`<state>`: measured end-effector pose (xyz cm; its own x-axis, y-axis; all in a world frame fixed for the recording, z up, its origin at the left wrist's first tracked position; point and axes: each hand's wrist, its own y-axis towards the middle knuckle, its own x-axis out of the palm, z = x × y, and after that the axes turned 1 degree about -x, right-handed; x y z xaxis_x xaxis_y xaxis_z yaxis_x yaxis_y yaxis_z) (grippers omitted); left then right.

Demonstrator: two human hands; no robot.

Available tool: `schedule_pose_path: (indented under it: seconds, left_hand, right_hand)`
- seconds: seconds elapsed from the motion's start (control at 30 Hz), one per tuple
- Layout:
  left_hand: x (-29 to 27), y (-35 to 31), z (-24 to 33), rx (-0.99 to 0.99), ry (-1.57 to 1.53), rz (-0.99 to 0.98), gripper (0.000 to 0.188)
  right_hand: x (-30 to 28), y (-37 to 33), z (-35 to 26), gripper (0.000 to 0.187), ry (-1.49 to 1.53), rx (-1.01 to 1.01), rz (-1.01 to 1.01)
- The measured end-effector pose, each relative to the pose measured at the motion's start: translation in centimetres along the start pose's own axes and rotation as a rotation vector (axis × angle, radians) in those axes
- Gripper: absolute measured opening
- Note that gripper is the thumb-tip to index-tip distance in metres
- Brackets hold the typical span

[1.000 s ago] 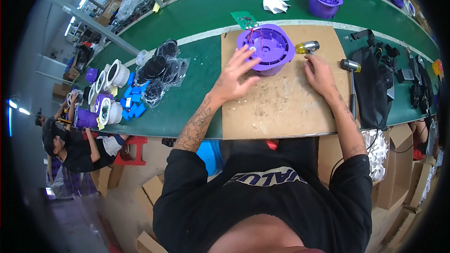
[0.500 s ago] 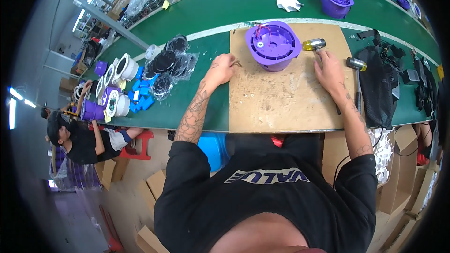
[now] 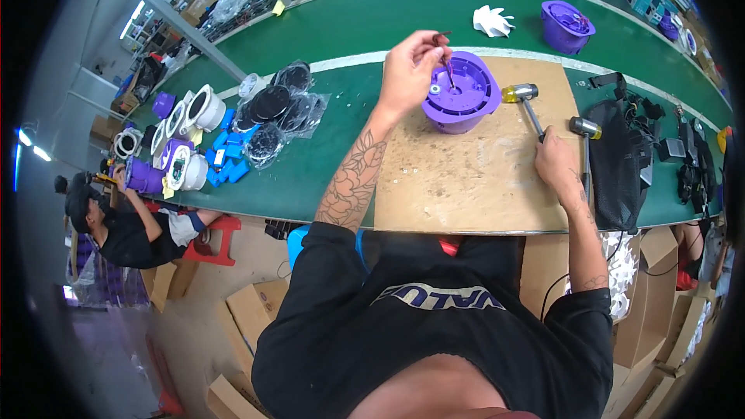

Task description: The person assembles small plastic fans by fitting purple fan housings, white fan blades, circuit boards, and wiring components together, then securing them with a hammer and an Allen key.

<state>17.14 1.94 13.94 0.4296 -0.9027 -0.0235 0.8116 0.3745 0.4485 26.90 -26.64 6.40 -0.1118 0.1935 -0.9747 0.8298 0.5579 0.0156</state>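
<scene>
While the left hand pinches a thin dark pin over the purple round housing just beside it, the right hand is closed around the handle of a mallet, on the wooden board between both hands.

This was a factory assembly line: a long green conveyor belt curved across the upper frame, carrying a purple plastic housing at the upper right. At the left, stacked purple, white and blue parts lay beside a seated co-worker, and cardboard boxes crowded the floor below.
</scene>
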Motion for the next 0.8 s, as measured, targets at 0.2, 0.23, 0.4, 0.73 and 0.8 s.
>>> schedule_pose_path:
  seconds: [0.2,0.23,0.4,0.73,0.8]
  left_hand:
    - [1.2,0.1,-1.9,-0.027,0.035,0.042,0.018]
    - [1.2,0.1,-1.9,-0.026,0.034,0.041,0.018]
    - [1.7,-0.2,-1.2,0.0,0.075,0.038,0.017]
    - [2.5,-0.9,-1.9,0.074,0.153,0.097,0.018]
    - [2.6,-1.1,-1.8,0.113,0.172,0.143,0.019]
  right_hand:
    - [-1.0,-0.6,1.3,0.024,0.285,0.011,0.006]
    - [-1.3,-0.8,1.4,0.025,0.369,0.006,0.011]
    - [-2.5,-1.6,0.9,0.025,0.527,0.006,0.042]
    - [-4.3,-2.6,-0.8,0.022,0.781,-0.037,0.024]
    - [-4.5,-2.8,-1.2,0.021,0.795,-0.044,0.016]
